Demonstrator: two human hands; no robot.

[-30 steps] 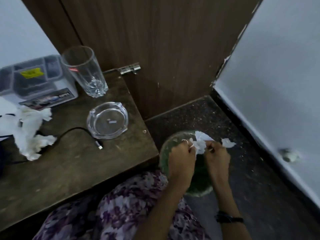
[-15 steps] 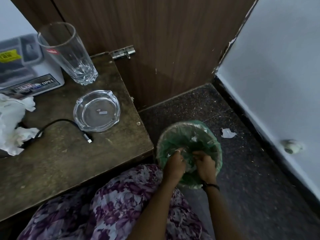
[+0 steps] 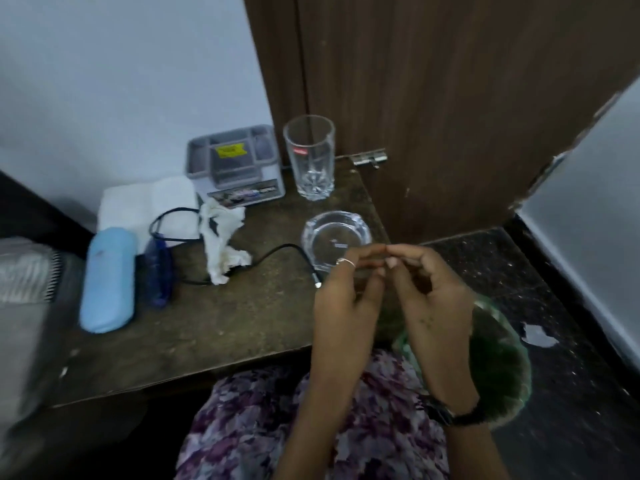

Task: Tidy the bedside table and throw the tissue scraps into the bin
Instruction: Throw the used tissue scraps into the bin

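A crumpled white tissue [image 3: 221, 239] lies on the dark bedside table [image 3: 214, 327], over a black cable [image 3: 277, 252]. My left hand [image 3: 346, 303] and my right hand [image 3: 433, 292] are raised side by side above the table's right front corner, fingertips touching, with nothing in them. The green-lined bin [image 3: 498, 368] stands on the floor below my right hand, partly hidden by it. A small white tissue scrap [image 3: 538, 336] lies on the dark floor to the right of the bin.
On the table stand a tall glass [image 3: 311, 157], a glass ashtray [image 3: 334, 235], a grey organiser box [image 3: 235, 164], a folded white cloth [image 3: 145, 206], a light blue case [image 3: 109, 278] and a blue object [image 3: 159, 271]. A brown door [image 3: 450, 98] is behind.
Both hands have come up out of the bin to table height, empty. The tissue they held earlier is gone from them. The view has swung left and shows more of the table.
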